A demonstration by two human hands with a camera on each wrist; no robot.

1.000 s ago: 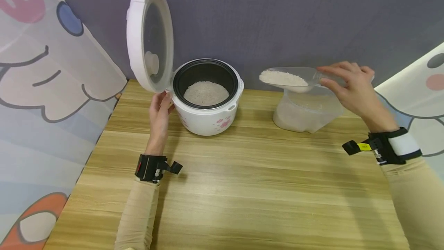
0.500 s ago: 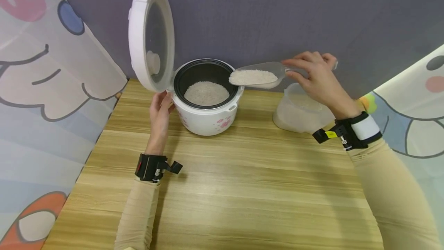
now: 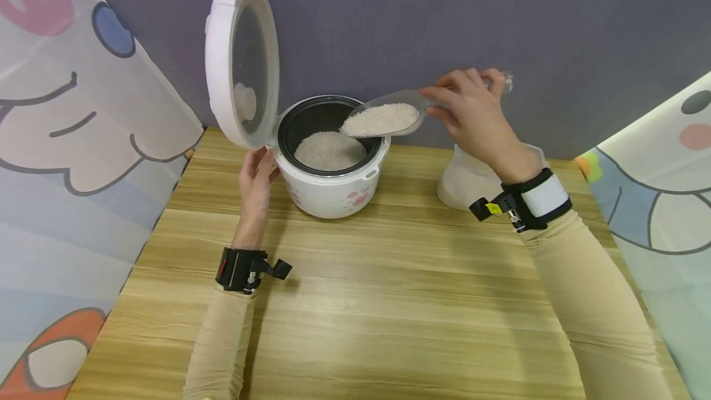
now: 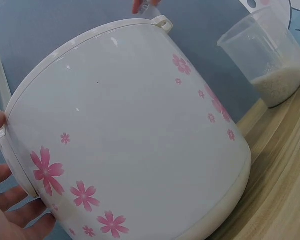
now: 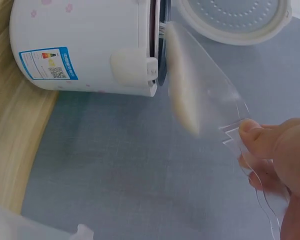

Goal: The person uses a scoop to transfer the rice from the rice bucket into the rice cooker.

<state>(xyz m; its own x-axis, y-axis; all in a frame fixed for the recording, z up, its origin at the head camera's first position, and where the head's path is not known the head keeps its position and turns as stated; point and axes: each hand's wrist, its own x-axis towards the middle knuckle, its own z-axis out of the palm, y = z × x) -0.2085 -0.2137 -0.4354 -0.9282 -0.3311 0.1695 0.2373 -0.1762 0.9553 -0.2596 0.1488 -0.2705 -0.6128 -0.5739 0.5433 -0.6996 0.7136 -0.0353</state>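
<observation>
A white rice cooker [image 3: 328,193] with pink flowers stands with its lid [image 3: 242,63] raised on the left. White rice [image 3: 328,150] lies in its dark inner pot [image 3: 302,117]. My left hand [image 3: 257,187] holds the cooker's left side by the handle [image 4: 16,162], thumb near the rim and fingers lower down. My right hand [image 3: 476,116] grips the handle of a clear plastic scoop [image 3: 397,96], heaped with rice [image 3: 383,119]. The scoop's tip is over the pot's right rim, tilted down to the left. In the right wrist view, some grains appear to be falling from its tip.
A translucent container [image 3: 466,181] of rice stands right of the cooker, partly behind my right wrist. The wooden table [image 3: 355,301] meets a grey backdrop [image 3: 389,23]. Cartoon-printed sheets [image 3: 50,141] flank it on both sides.
My right hand has carried the loaded scoop leftward from above the container to over the pot's rim, and its tip now dips lower. My left hand and the cooker have stayed put.
</observation>
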